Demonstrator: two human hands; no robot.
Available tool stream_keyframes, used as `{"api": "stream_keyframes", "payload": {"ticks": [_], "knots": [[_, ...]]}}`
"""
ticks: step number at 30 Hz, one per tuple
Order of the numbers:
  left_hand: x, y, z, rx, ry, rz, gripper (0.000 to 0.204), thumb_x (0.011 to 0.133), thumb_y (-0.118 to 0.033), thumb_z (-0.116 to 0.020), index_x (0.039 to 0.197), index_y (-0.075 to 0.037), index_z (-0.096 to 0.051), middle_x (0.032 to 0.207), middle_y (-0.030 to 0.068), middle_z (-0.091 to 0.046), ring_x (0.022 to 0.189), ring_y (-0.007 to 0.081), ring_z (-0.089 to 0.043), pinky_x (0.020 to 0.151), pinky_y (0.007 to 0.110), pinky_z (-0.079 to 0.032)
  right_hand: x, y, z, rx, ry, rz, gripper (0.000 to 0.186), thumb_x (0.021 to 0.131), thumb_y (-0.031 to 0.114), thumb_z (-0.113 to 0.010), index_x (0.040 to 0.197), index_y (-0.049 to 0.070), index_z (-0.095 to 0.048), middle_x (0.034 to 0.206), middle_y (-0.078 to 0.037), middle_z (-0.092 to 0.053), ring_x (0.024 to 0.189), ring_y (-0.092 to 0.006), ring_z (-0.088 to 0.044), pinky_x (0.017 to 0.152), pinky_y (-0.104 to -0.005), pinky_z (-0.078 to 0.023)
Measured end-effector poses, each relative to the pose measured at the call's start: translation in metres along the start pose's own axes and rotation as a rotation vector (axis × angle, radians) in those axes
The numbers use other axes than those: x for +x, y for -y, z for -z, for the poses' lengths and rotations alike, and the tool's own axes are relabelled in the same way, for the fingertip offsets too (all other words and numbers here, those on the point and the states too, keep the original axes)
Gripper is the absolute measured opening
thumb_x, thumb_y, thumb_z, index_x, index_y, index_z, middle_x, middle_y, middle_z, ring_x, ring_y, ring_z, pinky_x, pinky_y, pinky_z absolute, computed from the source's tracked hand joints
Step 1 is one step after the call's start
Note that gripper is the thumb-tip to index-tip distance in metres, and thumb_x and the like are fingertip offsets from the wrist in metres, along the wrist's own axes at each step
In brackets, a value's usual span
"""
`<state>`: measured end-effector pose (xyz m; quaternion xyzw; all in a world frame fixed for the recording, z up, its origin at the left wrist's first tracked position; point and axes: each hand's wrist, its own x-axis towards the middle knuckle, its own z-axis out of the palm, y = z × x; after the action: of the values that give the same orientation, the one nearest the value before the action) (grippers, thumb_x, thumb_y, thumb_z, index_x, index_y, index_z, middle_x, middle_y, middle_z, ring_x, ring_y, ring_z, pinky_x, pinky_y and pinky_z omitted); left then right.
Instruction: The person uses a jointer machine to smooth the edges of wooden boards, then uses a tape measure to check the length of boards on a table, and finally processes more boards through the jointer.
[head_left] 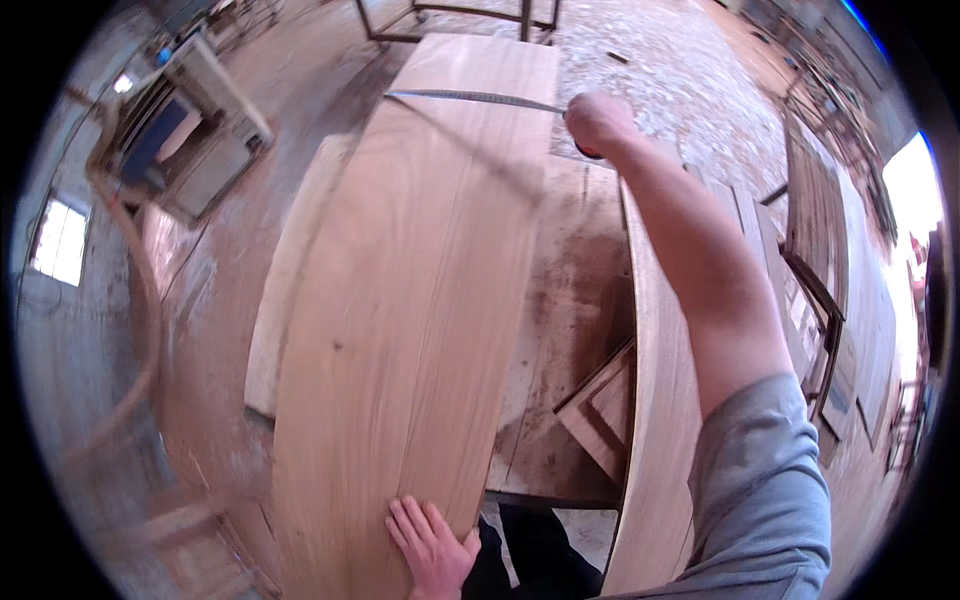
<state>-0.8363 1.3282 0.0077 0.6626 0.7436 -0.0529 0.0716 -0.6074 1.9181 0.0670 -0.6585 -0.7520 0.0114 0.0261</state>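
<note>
A long, pale wooden panel (400, 300) with a small dark knot lies lengthwise in front of me. Near its bottom right edge my left hand (434, 548) rests flat on the wood, fingers spread. My right arm reaches far forward, and my right hand (600, 122) is closed around a tape measure (588, 152), mostly hidden by the fingers; a bit of red shows under them. From that hand the tape blade (470, 96) runs left across the panel's far part to its left edge, casting a slanting shadow on the wood.
Under the panel stands a stained worktable (560, 300). A second long board (660, 400) lies to the right, beside a small wooden frame (605, 410). A metal rack (470, 12) stands beyond the far end, a machine (190, 140) at the left, and several boards (840, 260) at the right.
</note>
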Motion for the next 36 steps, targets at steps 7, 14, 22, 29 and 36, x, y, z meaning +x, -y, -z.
{"api": "stream_keyframes", "payload": {"ticks": [7,14,22,29,36], "knots": [[-0.016,0.013,0.001,-0.154,-0.121,0.021,0.082,0.07,-0.043,-0.074,0.127,0.008,-0.045,0.138,0.0329,-0.04,0.13,0.053,-0.034,0.107,0.066,-0.025,-0.101,0.057,0.015,0.896,0.328,-0.044,0.027,0.082,0.031,-0.061,0.083,0.005,-0.068,0.06,-0.002,-0.05,0.057,-0.014,-0.046,0.054,-0.0328,-0.038],[-0.05,0.035,-0.007,-0.463,-0.265,0.031,0.075,0.077,-0.039,-0.072,0.132,0.004,-0.045,0.142,0.0276,-0.04,0.135,0.0438,-0.033,0.112,0.056,-0.026,-0.319,0.095,0.026,1.331,0.629,-0.214,0.027,0.097,0.033,-0.057,0.091,0.007,-0.06,0.077,-0.004,-0.059,0.061,-0.0135,-0.058,0.053,-0.0298,-0.05],[-0.285,0.16,-0.049,-0.443,-0.463,0.722,0.047,0.082,-0.019,-0.068,0.123,0.001,-0.055,0.129,0.023,-0.053,0.122,0.0397,-0.049,0.101,0.049,-0.04,-0.544,0.138,-0.03,1.587,0.758,-0.497,0.024,0.099,0.032,-0.052,0.093,0.008,-0.055,0.091,-0.011,-0.063,0.073,-0.0231,-0.063,0.058,-0.0383,-0.054],[-0.441,0.231,-0.092,-1.115,-0.21,1.062,0.047,0.089,-0.025,-0.066,0.125,0.003,-0.056,0.114,0.0221,-0.065,0.1,0.0298,-0.065,0.086,0.038,-0.051,-0.626,0.182,-0.062,1.499,0.646,-0.539,0.025,0.102,0.03,-0.045,0.094,0.007,-0.053,0.114,-0.012,-0.063,0.096,-0.0297,-0.064,0.064,-0.0436,-0.054],[-0.407,0.223,-0.087,-1.21,-0.032,0.903,0.044,0.085,-0.023,-0.068,0.117,0.006,-0.059,0.105,0.0171,-0.069,0.094,0.0218,-0.066,0.08,0.034,-0.051,-0.623,0.198,-0.072,1.548,0.502,-0.531,0.018,0.089,0.018,-0.059,0.1,0.003,-0.061,0.103,-0.011,-0.063,0.093,-0.0238,-0.064,0.072,-0.0368,-0.053]]}}
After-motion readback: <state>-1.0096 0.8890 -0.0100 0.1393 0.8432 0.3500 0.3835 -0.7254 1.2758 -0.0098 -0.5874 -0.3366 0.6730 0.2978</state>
